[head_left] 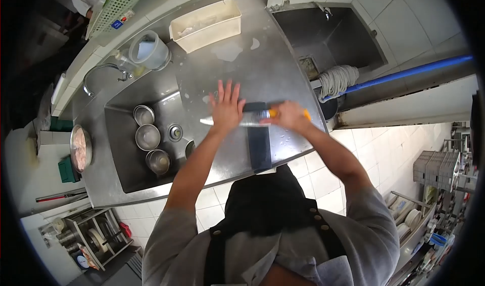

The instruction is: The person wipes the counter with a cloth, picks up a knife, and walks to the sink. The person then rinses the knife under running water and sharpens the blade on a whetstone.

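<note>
A knife point(251, 118) with a yellow handle lies crosswise over a long dark grey slab point(260, 147) that looks like a sharpening stone, on the steel counter. My right hand point(289, 116) is closed around the knife's handle. With fingers spread and pointing away from me, my left hand point(227, 109) rests over the blade near its tip. The pointed tip shows to the left of that hand. The hands and blade cover part of the slab, whose far end shows beyond the knife.
On the left, a sink point(121, 149) holds several metal bowls point(147, 137). A cream tub point(207, 26) and a clear bucket point(150, 51) stand at the back. Beyond the counter's right edge are a second sink point(348, 38) and a mop point(337, 81) with a blue pole.
</note>
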A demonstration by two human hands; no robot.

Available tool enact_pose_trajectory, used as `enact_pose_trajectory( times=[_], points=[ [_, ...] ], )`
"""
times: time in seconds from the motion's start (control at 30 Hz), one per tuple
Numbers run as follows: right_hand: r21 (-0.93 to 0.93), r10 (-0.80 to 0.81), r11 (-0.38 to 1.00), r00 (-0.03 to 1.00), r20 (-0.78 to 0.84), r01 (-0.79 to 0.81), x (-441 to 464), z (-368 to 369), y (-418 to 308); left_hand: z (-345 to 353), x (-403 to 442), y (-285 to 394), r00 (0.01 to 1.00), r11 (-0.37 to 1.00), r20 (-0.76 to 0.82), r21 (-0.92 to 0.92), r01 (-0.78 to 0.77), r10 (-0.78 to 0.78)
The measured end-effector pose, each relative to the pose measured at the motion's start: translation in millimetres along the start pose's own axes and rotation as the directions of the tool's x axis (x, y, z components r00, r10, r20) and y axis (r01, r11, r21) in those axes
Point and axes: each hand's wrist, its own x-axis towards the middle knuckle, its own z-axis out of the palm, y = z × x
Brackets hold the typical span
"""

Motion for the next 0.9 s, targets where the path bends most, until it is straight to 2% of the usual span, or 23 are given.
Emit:
enact_pose_trajectory(
  times=[0.1, 0.13, 0.2, 0.23, 0.3, 0.33, 0.4, 0.43, 0.5, 0.53, 0.57, 0.63, 0.67, 0.73, 0.8, 0.87, 0.9],
  points=[
    [-0.045, -0.008, 0.999, 0.999, 0.046, 0.01, -5.7, 9.9, 1.2, 0.4, -12.9, 3.6, 0.999, 1.0, -0.037, -0.023, -0.009, 0.008],
    [0.001, -0.01, 1.0, 0.999, 0.038, 0.01, -24.8, 33.2, 0.7, -3.6, -38.8, 12.5, 0.999, 1.0, -0.038, -0.02, -0.005, 0.004],
    [-0.032, -0.212, 0.977, 0.961, -0.177, 0.21, -59.8, 90.0, 13.2, -12.1, -102.7, 36.6, 0.986, 0.993, 0.137, 0.074, 0.089, -0.099],
    [-0.036, -0.216, 0.976, 0.959, -0.183, 0.213, -47.9, 80.7, 15.8, -11.5, -87.4, 34.2, 0.987, 0.993, 0.129, 0.077, 0.088, -0.098],
    [-0.045, -0.081, 0.995, 0.995, 0.06, 0.084, -26.0, 57.2, 15.4, -8.8, -62.3, 28.2, 0.995, 0.994, 0.042, 0.065, 0.083, -0.086],
    [-0.063, -0.057, 0.996, 0.996, 0.069, 0.061, -10.3, 21.2, 7.6, -6.0, -34.1, 19.4, 0.996, 0.994, 0.03, 0.071, 0.08, -0.082],
    [-0.083, -0.093, 0.993, 0.995, -0.048, 0.089, 15.1, -1.3, 8.6, 1.6, 2.7, 5.5, 0.998, 0.997, -0.033, 0.037, 0.061, -0.059],
    [-0.084, -0.09, 0.993, 0.995, -0.046, 0.086, 7.8, 4.3, 8.6, 4.0, 0.2, 3.3, 0.999, 0.998, -0.021, 0.044, 0.042, -0.041],
    [0.059, -0.026, 0.998, 1.0, 0.01, 0.025, -21.1, 39.7, 7.2, -0.9, -49.9, 15.6, 0.999, 0.998, 0.026, 0.043, 0.042, -0.043],
    [0.06, -0.154, 0.985, 0.98, -0.128, 0.163, -41.1, 76.8, 13.5, -4.9, -73.9, 22.0, 0.997, 0.998, 0.068, 0.047, 0.045, -0.048],
    [0.056, -0.161, 0.984, 0.977, -0.137, 0.17, -43.4, 77.2, 12.4, -7.9, -79.1, 24.5, 0.997, 0.998, 0.058, 0.053, 0.045, -0.049],
    [-0.01, -0.147, 0.989, 0.987, -0.072, 0.146, -52.7, 80.6, 10.1, -8.6, -92.7, 31.1, 0.987, 0.993, 0.132, 0.087, 0.08, -0.091],
    [-0.007, -0.051, 0.999, 0.991, 0.121, 0.052, -35.3, 43.9, 0.9, -6.6, -82.0, 29.4, 0.984, 0.993, 0.15, 0.084, 0.083, -0.095],
    [-0.016, 0.021, 1.0, 0.996, 0.083, -0.02, 2.5, 3.9, 1.6, -2.7, -6.9, 6.9, 0.997, 0.997, -0.019, 0.041, 0.07, -0.069],
    [-0.02, -0.008, 1.0, 0.999, 0.048, 0.009, 10.7, 3.2, 4.9, 0.2, 2.4, -1.4, 0.999, 0.999, -0.02, 0.028, 0.038, -0.037],
    [-0.027, -0.036, 0.999, 0.999, 0.019, 0.037, -4.1, 18.7, 9.3, 0.9, -21.2, 7.2, 1.0, 1.0, -0.018, 0.01, 0.011, -0.011],
    [0.047, -0.086, 0.995, 0.996, 0.018, 0.085, -33.9, 42.8, 10.8, -3.1, -63.7, 22.6, 0.999, 0.999, 0.016, 0.016, 0.041, -0.041]
  ],
)
